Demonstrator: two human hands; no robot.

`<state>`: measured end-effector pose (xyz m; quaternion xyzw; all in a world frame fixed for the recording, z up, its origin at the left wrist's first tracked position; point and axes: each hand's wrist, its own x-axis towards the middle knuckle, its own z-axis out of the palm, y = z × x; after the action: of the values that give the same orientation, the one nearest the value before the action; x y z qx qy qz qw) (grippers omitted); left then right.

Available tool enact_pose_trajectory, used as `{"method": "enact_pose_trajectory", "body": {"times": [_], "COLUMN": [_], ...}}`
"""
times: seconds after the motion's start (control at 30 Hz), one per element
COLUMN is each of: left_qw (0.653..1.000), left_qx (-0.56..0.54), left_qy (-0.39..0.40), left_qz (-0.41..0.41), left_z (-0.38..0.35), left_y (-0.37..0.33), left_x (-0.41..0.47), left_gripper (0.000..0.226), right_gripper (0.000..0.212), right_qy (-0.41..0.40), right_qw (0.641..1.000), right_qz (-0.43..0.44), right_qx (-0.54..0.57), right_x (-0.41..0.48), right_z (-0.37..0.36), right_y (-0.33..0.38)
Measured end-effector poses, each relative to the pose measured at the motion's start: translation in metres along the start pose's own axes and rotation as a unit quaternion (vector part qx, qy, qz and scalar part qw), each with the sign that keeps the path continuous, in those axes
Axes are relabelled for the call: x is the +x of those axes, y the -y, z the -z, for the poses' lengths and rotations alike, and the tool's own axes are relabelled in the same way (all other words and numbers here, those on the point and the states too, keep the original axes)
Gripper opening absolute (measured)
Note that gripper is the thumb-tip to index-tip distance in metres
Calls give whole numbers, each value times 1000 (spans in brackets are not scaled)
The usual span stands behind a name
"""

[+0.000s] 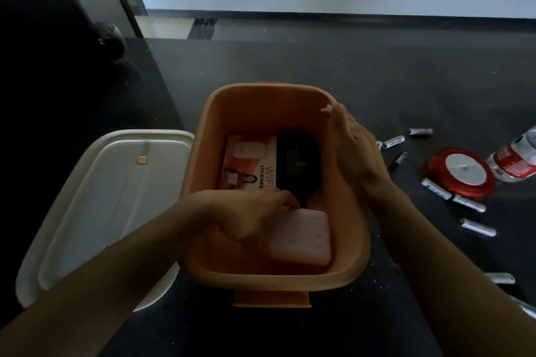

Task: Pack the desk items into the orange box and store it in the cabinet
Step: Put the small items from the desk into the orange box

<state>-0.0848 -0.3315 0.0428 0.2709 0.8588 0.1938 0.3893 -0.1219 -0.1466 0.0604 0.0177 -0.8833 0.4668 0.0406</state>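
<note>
Dark desk, orange box (278, 101) between your hands: left hand (249, 214) pinches the white pad (304, 238) inside, so lay it flat beside the black device (295, 162), open right hand (353, 148) bracing the rim.

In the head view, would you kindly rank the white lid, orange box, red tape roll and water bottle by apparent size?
1. orange box and white lid: alike, unranked.
2. red tape roll.
3. water bottle, though cut off at the frame edge.

bottle (519, 158) — cut off, battery (526, 307) too
</note>
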Motion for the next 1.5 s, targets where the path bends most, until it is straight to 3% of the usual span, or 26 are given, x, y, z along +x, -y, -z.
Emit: {"method": "enact_pose_trajectory", "body": {"times": [0.13, 0.3, 0.6, 0.77, 0.9, 1.03, 1.23, 1.33, 1.5], "left_qw": [999, 998, 990, 989, 989, 989, 955, 932, 909], "left_qx": [3, -47, -101, -104, -108, -97, -68, -71, 12], "left_qy": [31, 3, 3, -18, -13, -101, -286, -335, -401], "left_qz": [23, 45, 98, 103, 99, 50, -50, -117, -114], "left_z": [-4, 6, -7, -9, -9, -4, 17, 17, 6], "left_y": [-2, -3, -7, -8, -8, -12, -54, -92, -156], "left_x": [-4, -13, -22, -24, -22, -17, 6, 22, 68], "left_gripper": [82, 47, 40, 41, 40, 22, 37, 40, 46], "right_gripper": [55, 55, 54, 42, 48, 51, 45, 40, 32], "right_qy": [-4, -3, -6, 3, -1, 13, -17, -48, -78], "right_qw": [1000, 1000, 1000, 999, 998, 998, 1000, 998, 994], "right_qz": [-5, 5, 14, 33, 16, 24, 8, -30, -81], "right_qx": [12, 1, -8, -41, -59, -56, 3, 16, 5], "right_x": [-1, -1, -1, -1, -1, -2, -17, -24, -35], "right_z": [0, 1, 1, 0, 0, 4, 44, 83, 150], "right_y": [1, 2, 1, 1, 0, 0, -31, -61, -120]}}
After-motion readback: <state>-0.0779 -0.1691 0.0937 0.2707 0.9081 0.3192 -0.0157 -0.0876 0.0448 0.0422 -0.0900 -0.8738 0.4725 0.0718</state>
